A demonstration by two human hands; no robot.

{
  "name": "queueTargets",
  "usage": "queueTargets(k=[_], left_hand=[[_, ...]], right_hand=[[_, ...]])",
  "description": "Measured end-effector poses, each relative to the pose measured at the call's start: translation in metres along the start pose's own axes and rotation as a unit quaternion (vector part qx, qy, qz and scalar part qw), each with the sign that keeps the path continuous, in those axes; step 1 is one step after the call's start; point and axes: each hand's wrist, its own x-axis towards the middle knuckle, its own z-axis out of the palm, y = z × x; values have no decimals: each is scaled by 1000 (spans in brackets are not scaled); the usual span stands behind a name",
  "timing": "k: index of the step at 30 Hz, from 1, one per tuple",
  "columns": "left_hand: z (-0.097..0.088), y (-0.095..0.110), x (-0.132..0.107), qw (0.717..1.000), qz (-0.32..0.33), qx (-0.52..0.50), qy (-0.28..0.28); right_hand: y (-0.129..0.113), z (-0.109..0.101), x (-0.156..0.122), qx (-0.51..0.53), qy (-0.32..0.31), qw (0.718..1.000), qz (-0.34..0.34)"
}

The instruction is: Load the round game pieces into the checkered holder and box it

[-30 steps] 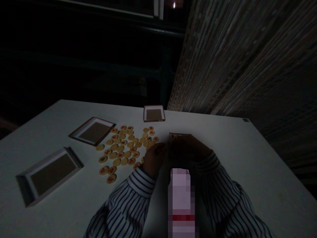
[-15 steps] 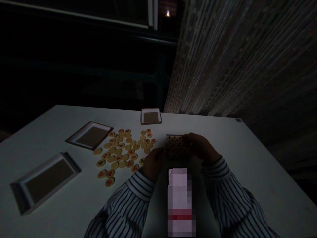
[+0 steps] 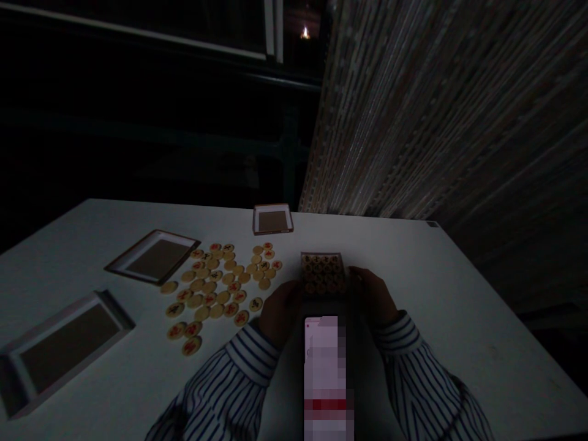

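Flanking the square brown box (image 3: 321, 253) of round tan discs (image 3: 322, 270), my left hand (image 3: 278, 310) and right hand (image 3: 375, 295) presumably steady it; grip indeterminable.

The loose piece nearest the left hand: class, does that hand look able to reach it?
Probably yes: the black-marked piece lies just beside the left hand, with nothing visible between them, though darkness hides whether that hand is free.
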Motion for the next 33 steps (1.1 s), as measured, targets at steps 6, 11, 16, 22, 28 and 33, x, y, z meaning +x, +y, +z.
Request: queueTargets(k=[6, 11, 16, 22, 28, 33], left_hand=[[4, -5, 0, 1000, 14, 26, -2], [4, -5, -2, 999, 32, 28, -9], [2, -2, -2, 998, 30, 43, -15], [2, -1, -3, 998, 39, 45, -17], [2, -1, -3, 998, 36, 48, -24], [0, 2, -3, 998, 27, 53, -25]], right_hand=[[-3, 2, -4, 53, -32, 998, 2], [-6, 1, -5, 67, -35, 997, -10], [-7, 1, -4, 57, -33, 998, -8], [-7, 1, -5, 70, -38, 997, -17], [-3, 3, -5, 52, -30, 998, -24], [0, 5, -5, 50, -19, 997, -52]])
